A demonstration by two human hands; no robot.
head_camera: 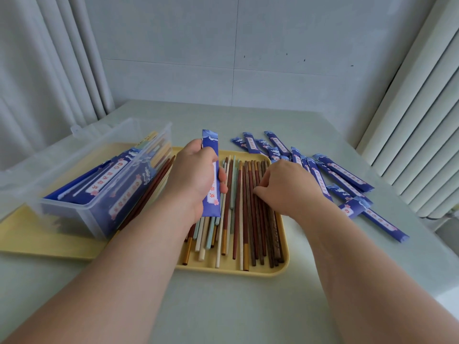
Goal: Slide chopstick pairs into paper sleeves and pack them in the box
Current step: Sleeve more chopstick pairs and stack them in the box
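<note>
Packing stands partway: several filled sleeves [109,177] lie in the box [74,212], and many chopsticks [236,214] wait on the tray [248,271]. Left hand [193,177] has its grip closed round a sleeve [211,194]; right hand [285,187] pinches brown chopsticks [263,219].

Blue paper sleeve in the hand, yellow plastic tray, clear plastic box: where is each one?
Blue paper sleeve [211,206], head view, its lower end.
Yellow plastic tray [223,269], head view, its near rim.
Clear plastic box [74,216], head view, its near wall.

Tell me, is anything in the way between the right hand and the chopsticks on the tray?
Nothing visible. The right hand has its fingers curled onto the brown chopsticks lying in the yellow tray; the left hand holds a blue sleeve off to the side.
</note>
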